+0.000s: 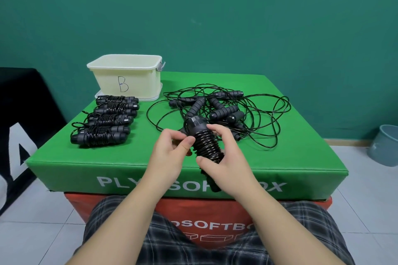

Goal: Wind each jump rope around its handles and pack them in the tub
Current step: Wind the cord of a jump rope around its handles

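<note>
A black jump rope [204, 142] with its cord coiled tightly around the paired handles is held above the near part of the green box top. My right hand [224, 157] grips its lower end. My left hand [172, 150] pinches the cord at the coil's upper left. A cream tub [127, 75] marked "B" stands at the back left; its inside is hidden. Several wound ropes [107, 120] lie in a row in front of the tub. A tangled pile of loose ropes [224, 109] spreads over the back right.
The green soft box [90, 157] sits on a red one [172, 206]. A grey-blue bin [385, 144] stands on the tiled floor to the right. A black padded object [19, 114] is at the left. My plaid-clad legs fill the bottom.
</note>
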A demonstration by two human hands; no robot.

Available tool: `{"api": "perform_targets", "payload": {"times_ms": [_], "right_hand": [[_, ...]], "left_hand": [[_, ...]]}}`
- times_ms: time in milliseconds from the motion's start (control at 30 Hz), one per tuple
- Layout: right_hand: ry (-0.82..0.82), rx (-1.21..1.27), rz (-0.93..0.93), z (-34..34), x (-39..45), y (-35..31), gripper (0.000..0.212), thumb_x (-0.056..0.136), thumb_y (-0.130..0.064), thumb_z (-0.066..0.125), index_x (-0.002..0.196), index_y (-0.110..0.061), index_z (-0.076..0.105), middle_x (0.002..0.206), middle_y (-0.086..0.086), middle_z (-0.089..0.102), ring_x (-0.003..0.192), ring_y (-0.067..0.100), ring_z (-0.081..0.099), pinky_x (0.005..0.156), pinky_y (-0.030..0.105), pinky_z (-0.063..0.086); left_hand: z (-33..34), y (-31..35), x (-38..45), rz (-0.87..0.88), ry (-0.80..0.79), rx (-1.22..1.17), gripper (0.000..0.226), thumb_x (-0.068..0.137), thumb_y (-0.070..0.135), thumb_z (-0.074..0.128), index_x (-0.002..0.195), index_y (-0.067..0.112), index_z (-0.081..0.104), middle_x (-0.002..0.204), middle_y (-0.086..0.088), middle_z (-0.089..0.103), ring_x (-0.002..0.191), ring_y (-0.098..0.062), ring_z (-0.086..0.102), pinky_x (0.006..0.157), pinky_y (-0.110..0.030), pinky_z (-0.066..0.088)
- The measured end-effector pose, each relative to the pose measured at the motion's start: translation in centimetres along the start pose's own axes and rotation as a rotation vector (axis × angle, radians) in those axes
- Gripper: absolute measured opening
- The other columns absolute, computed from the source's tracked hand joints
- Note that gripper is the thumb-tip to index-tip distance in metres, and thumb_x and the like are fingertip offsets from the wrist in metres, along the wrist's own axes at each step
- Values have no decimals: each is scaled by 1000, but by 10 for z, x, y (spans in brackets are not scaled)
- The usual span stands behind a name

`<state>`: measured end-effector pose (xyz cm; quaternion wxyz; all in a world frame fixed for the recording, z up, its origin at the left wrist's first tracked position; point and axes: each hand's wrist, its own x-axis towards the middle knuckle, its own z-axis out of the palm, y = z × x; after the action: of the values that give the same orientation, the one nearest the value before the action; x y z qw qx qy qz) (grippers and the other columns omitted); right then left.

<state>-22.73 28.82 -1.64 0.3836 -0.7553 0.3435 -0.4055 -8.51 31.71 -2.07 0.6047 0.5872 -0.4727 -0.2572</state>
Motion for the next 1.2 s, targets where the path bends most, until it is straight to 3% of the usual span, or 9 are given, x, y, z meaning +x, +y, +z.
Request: {"api": "perform_targets", "payload": {"times_ms": [100, 233, 333, 500, 600, 800, 933, 1067, 1200], "right_hand": [[-39, 107, 15, -2, -1, -1, 59, 69, -26, 66, 116, -53, 42, 113, -34, 47, 84, 11, 59, 77, 30, 52], [-102, 209, 23, -5, -1, 0, 62, 65, -30, 67, 116, -58, 45, 124, -8, 50, 84, 9, 62, 81, 41, 56], [-139, 273, 12, -3, -1, 2, 64, 69, -21, 66, 116, -60, 47, 124, 0, 52, 82, 7, 62, 80, 37, 56], [-153, 168, -38, 0, 2, 9, 62, 77, -25, 61, 124, -61, 44, 122, -13, 58, 105, 7, 60, 97, 33, 49], [-51, -84, -141, 0, 5, 11, 50, 81, -44, 56, 126, -61, 41, 137, -13, 43, 125, -2, 42, 106, 26, 37], [161, -253, -445, 4, 9, 20, 35, 87, -26, 57, 117, -12, 67, 109, -7, 51, 98, 7, 53, 85, 12, 43], [255, -245, -403, 8, 8, 17, 33, 83, -32, 64, 108, -13, 73, 98, -10, 54, 84, 4, 54, 70, 8, 42], [338, -180, -296, 10, 10, 11, 32, 79, -36, 67, 102, -15, 75, 91, -16, 55, 69, -2, 52, 62, 4, 38], [321, -79, -176, 8, 12, 9, 23, 79, -20, 75, 103, -17, 75, 93, -16, 58, 69, 7, 53, 68, 8, 41]], "left_hand": [[-2, -2, 5, -38, 17, -56, 37, 75, 41, 72, 82, 14, 48, 73, -1, 55, 54, 1, 54, 63, -24, 46], [-2, -3, 5, -116, -61, -189, 49, 72, 50, 74, 101, 19, 49, 97, 2, 56, 79, -6, 58, 59, -21, 49], [-6, -5, 3, -234, -226, -342, 49, 76, 46, 73, 110, 15, 57, 108, -2, 63, 92, -10, 60, 73, -28, 50], [-1, -2, -2, -289, -154, -441, 41, 66, 39, 66, 99, 15, 59, 90, 0, 66, 84, -13, 60, 74, -34, 44], [1, 0, 1, -286, -46, -445, 39, 66, 35, 68, 98, 15, 59, 86, -1, 59, 78, -13, 55, 64, -26, 41], [5, -3, -2, -217, 17, -389, 50, 58, 32, 72, 100, 11, 55, 76, 6, 59, 65, -1, 56, 62, -15, 45], [7, -3, -3, -216, 13, -380, 57, 55, 45, 77, 96, 17, 51, 93, -4, 58, 79, -8, 56, 70, -18, 45], [8, -6, -3, -176, -48, -349, 107, 24, 70, 83, 108, 14, 49, 103, -5, 65, 92, -10, 63, 76, -19, 49], [9, -8, -5, -161, -48, -393, 93, 47, 46, 90, 116, 2, 48, 114, -16, 64, 109, -29, 61, 94, -40, 49]]}}
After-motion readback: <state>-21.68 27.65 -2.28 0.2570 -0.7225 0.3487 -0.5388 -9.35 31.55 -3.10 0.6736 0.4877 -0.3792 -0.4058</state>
